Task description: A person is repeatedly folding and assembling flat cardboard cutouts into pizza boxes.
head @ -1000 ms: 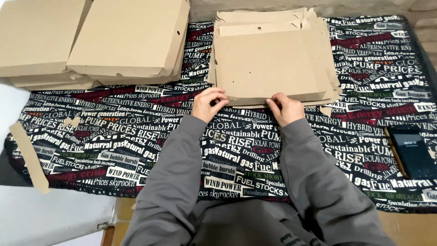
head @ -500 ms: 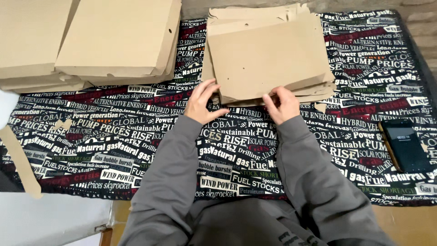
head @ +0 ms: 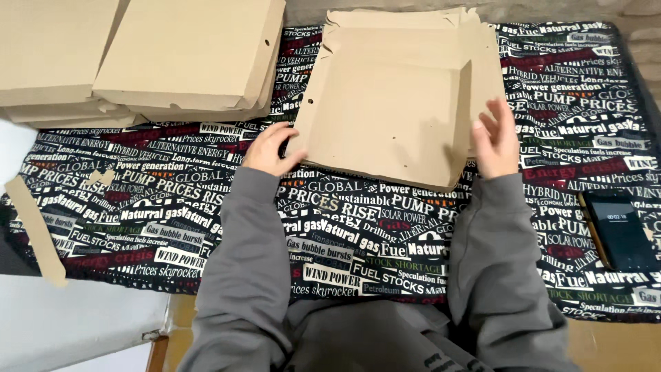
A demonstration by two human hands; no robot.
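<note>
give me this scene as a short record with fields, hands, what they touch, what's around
left hand: grips the left edge of the flat cardboard box blank
right hand: open, fingers against the blank's raised right flap
under blank: stack of more flat blanks
far left: folded cardboard boxes, stacked
surface: black cloth with printed words
right edge: dark phone
left edge: loose cardboard strip

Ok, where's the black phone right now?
In the head view, the black phone lies on the printed cloth at the far right, below and right of the right hand.
</note>
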